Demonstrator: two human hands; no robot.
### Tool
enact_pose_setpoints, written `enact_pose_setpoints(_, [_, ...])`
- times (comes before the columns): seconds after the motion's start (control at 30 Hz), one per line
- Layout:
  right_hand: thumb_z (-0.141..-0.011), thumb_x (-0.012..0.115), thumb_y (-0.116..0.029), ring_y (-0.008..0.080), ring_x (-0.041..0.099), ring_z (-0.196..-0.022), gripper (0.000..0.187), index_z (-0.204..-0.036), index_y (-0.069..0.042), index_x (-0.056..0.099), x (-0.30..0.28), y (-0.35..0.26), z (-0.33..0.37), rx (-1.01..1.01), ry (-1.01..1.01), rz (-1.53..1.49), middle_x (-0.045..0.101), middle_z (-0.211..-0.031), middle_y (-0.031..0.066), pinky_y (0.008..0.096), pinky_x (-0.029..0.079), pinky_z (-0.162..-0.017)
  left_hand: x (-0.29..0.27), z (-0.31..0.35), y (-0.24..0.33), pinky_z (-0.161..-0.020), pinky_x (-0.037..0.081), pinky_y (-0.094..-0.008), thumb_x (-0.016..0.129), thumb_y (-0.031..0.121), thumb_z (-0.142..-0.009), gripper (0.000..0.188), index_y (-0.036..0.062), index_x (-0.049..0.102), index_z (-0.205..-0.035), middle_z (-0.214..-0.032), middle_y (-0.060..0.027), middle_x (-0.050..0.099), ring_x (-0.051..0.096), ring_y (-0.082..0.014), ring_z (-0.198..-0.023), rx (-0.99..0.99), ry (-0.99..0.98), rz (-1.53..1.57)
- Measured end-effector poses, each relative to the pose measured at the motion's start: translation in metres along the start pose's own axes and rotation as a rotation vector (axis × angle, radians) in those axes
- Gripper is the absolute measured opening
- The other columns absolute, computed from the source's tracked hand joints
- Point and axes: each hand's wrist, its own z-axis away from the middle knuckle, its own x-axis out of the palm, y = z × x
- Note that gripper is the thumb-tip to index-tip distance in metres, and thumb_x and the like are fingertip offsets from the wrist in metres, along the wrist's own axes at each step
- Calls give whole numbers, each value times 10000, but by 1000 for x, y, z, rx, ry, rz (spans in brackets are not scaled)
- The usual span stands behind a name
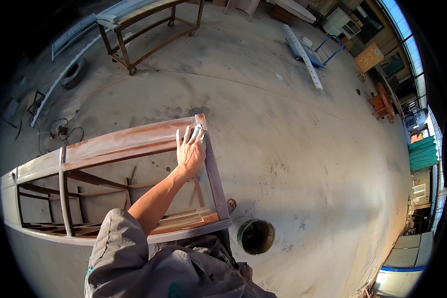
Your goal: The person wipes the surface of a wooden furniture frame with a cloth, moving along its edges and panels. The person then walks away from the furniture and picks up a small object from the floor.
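My left hand (190, 153) reaches across the wooden frame (129, 144) to its upper right corner. Its fingers are dusted white; the outer ones stretch out and spread over the top rail, while the inner ones press a small pale piece (198, 129) against the corner. Most of that piece is hidden under the fingers, so its kind does not show. Reddish-brown wood with whitish, dusty patches makes up the frame, which has open compartments divided by upright bars. Loose-looking wooden boards (184, 221) lie inside its lower right end. My right hand does not show.
A round bucket-like container (256, 237) stands on the floor right of the frame. Wheeled wooden stand (129, 62), tyre (74, 74) and a corded tool (62, 131) are at the far left. A blue trolley (310, 55) carries a long white perforated strip (304, 57).
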Motion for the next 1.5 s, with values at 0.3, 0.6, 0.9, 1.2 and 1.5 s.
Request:
enact_pose_setpoints(0.3, [-987, 456, -276, 553, 644, -1039, 451, -1071, 110, 674, -154, -11, -204, -173, 60, -77, 687, -1029, 373, 624, 490, -898, 1, 9, 26, -1280, 138, -583, 563, 242, -993, 501, 87, 581, -1468, -1513, -111, 585, 377, -356, -1519, -236, 58, -117])
enact_pose_setpoints(0.6, [-996, 470, -217, 389, 716, -871, 397, -1063, 114, 678, -209, 6, -333, -247, -34, -371, 726, -974, 278, 493, 571, -782, 14, -4, 58, -1272, 180, -584, 519, 276, -996, 494, 90, 595, -1447, -1540, -93, 559, 381, -360, -1518, -320, 47, -219])
enact_pose_setpoints(0.9, [-1010, 436, -185, 378, 705, -991, 407, -1200, 106, 648, -230, -12, -324, -200, -98, -230, 692, -1122, 253, 484, 634, -695, 13, -30, 55, -1265, 189, -575, 554, 225, -987, 585, 28, 476, -1532, -1542, -152, 537, 399, -373, -1498, -260, 12, -308])
enact_pose_setpoints(1.2, [-1022, 431, -162, 387, 696, -1017, 398, -1279, 95, 593, -290, -108, -307, -110, -190, -331, 633, -1227, 238, 502, 696, -660, 19, -32, 64, -1263, 226, -545, 578, 234, -989, 600, -7, 468, -1528, -1582, -173, 482, 417, -346, -1486, -270, 123, -279])
enact_pose_setpoints(1.5, [-1061, 438, -211, 260, 649, -1033, 361, -1278, 23, 608, -314, -293, -408, -471, -134, 87, 633, -1248, 159, 484, 587, -896, 22, -61, 56, -1263, 270, -489, 643, 158, -938, 541, -17, 550, -1441, -1514, -203, 545, 437, -343, -1472, -333, 213, -200])
